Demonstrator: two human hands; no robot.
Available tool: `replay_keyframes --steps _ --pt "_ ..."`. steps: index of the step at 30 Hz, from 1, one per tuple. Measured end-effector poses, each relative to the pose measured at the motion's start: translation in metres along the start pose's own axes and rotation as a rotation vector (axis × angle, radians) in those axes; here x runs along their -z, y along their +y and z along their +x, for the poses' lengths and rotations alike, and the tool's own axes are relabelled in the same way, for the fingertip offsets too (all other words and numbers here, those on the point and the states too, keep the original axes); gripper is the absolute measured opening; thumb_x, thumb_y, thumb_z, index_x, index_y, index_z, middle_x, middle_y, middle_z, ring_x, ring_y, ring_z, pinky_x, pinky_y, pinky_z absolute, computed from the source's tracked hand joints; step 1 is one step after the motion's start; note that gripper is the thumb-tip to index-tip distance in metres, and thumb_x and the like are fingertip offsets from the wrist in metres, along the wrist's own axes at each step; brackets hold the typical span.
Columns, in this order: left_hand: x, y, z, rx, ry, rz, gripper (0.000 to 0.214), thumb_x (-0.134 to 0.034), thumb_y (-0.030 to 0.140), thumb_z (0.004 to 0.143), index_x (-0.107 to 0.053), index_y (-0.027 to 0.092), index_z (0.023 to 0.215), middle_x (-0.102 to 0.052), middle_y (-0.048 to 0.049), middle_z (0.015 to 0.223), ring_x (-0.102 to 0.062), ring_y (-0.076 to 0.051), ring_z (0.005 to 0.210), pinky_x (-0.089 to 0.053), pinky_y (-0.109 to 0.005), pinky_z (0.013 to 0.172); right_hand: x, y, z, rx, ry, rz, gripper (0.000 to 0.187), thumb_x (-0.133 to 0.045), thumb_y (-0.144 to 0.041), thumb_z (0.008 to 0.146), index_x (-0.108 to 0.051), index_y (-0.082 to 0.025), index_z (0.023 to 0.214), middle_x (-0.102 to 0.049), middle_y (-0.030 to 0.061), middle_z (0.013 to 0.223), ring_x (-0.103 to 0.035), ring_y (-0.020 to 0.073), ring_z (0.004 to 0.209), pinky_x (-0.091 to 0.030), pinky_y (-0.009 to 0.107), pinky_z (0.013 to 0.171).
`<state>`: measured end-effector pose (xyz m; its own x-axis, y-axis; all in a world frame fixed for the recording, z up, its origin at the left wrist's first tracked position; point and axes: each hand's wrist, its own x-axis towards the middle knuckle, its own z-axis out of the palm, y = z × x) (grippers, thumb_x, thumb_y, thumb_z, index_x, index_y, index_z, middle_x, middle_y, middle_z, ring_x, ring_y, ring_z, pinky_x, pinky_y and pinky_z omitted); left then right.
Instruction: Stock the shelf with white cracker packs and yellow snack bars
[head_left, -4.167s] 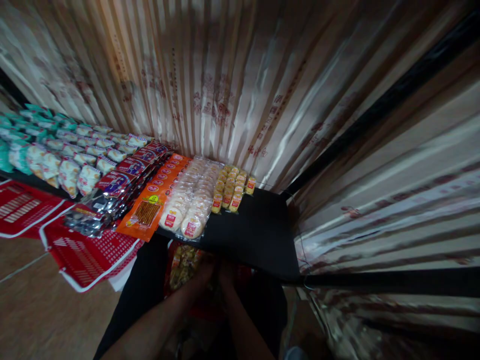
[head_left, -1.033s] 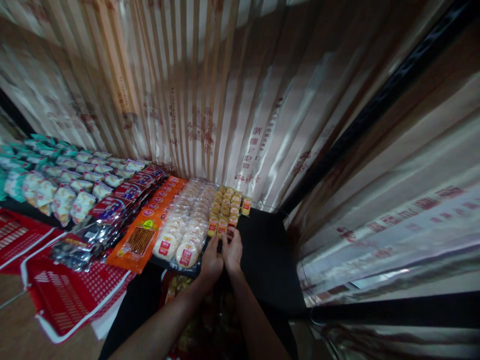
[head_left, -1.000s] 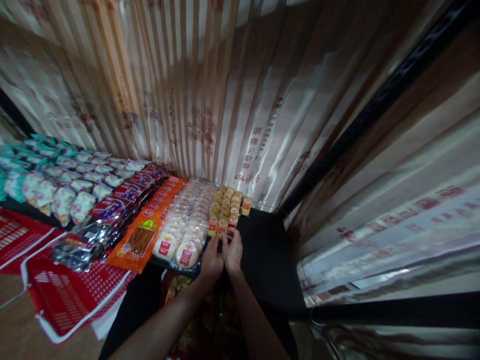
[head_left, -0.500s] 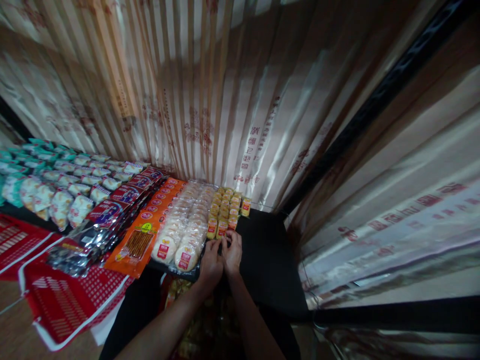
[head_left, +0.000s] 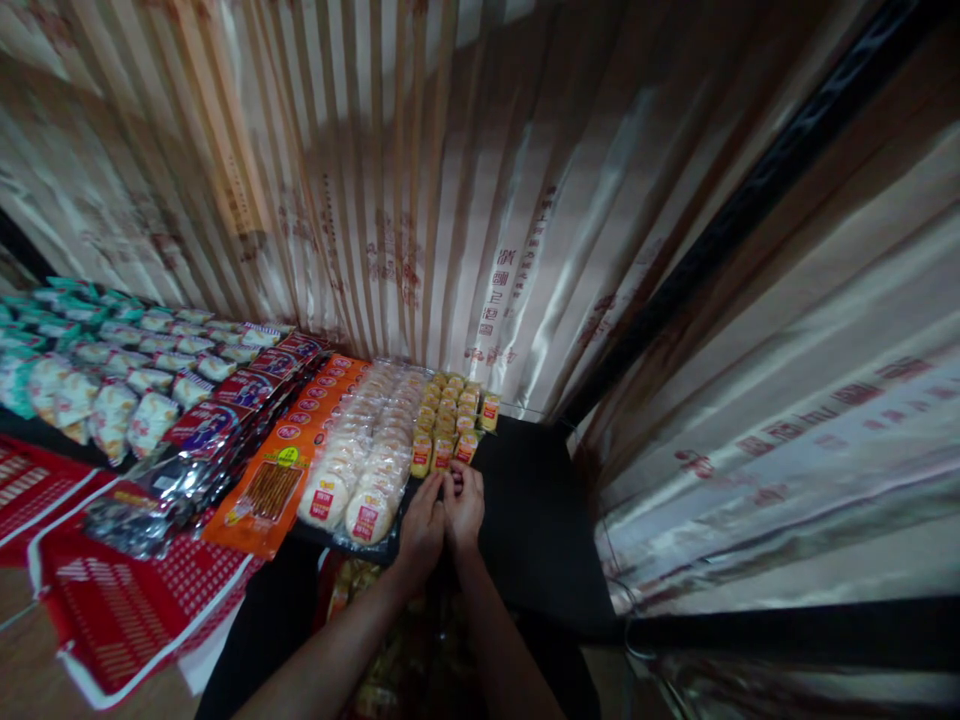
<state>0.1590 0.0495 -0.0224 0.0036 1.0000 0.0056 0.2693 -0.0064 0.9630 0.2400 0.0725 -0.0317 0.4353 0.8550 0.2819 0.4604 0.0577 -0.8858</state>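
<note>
Running away toward the curtain (head_left: 420,200), the rows of yellow packets (head_left: 448,425) are met at their near end by left hand (head_left: 421,528) and right hand (head_left: 465,506), pressed together, fingers curled; any grasp cannot be told.

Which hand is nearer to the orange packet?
Left. The left hand sits right of the orange packet; the right hand lies beyond it, farther right.
</note>
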Motion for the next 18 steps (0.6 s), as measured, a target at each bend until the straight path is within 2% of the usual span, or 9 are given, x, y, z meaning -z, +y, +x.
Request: replay_keyframes --steps 3,7,9,18 --pt "-0.001 0.004 -0.001 0.017 0.014 0.013 0.047 -0.042 0.019 0.075 -0.056 0.016 0.12 -0.051 -0.0074 0.133 -0.041 -0.019 0.127 -0.024 -0.035 0.112 0.0 0.002 0.0 0.016 0.097 -0.004 0.036 -0.042 -0.035 0.082 -0.058 -0.017 0.109 -0.05 0.0144 0.116 -0.053 0.0217 0.1 -0.049 0.035 0.079" --pt "-0.003 0.005 -0.003 0.012 0.022 0.021 0.046 -0.039 0.023 0.08 -0.054 0.015 0.122 -0.049 -0.0081 0.134 -0.04 -0.018 0.128 -0.024 -0.034 0.112 -0.003 0.012 0.002 0.082 0.16 -0.109 0.044 -0.038 -0.035 0.083 -0.054 -0.015 0.119 -0.04 0.0165 0.134 -0.034 0.0276 0.126 -0.032 0.048 0.101" --pt "-0.003 0.005 -0.003 0.009 0.015 0.017 0.046 -0.038 0.024 0.081 -0.052 0.015 0.124 -0.048 -0.0086 0.136 -0.039 -0.017 0.128 -0.024 -0.034 0.112 -0.005 0.016 0.003 0.099 0.123 -0.126 0.045 -0.036 -0.034 0.083 -0.054 -0.015 0.12 -0.042 0.0152 0.135 -0.031 0.0274 0.128 -0.028 0.049 0.103" --pt "0.0 0.001 0.001 0.006 -0.002 0.051 0.048 -0.038 0.025 0.081 -0.049 0.011 0.126 -0.047 -0.0121 0.136 -0.038 -0.019 0.129 -0.024 -0.035 0.111 -0.006 0.018 0.003 0.099 0.061 -0.143 0.048 -0.032 -0.028 0.081 -0.053 -0.015 0.122 -0.047 0.0116 0.133 -0.039 0.0236 0.122 -0.032 0.044 0.102"
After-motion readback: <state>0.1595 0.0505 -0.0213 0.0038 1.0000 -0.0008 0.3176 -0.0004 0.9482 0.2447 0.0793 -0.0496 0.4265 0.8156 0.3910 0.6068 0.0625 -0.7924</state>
